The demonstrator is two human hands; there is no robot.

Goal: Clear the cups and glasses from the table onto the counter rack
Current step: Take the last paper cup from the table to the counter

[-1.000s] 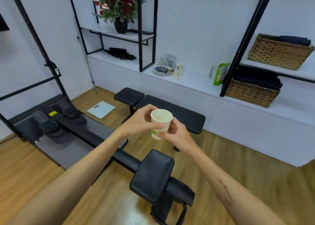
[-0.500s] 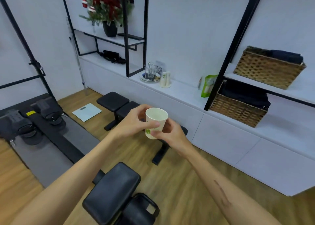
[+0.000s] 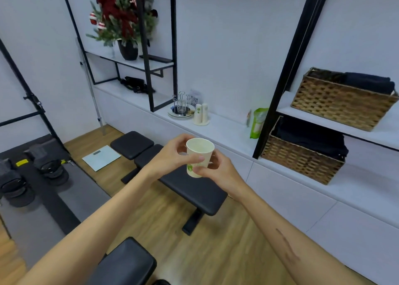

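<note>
- Hands gripping one white paper cup with green print (image 3: 199, 157): left hand (image 3: 172, 155) is wrapping its upper wall, right hand (image 3: 218, 169) is pinching the base. Cup is riding upright in mid-air, over the black padded bench (image 3: 183, 183).
- Wire cup rack on a round tray (image 3: 181, 107) is sitting on the white counter (image 3: 226, 129), well ahead.
- Advice: keep the cup level while walking; free one hand before placing it.
- Versus a second ago: rack and counter are looming closer and the view is swinging right; the grip is staying unchanged.
</note>
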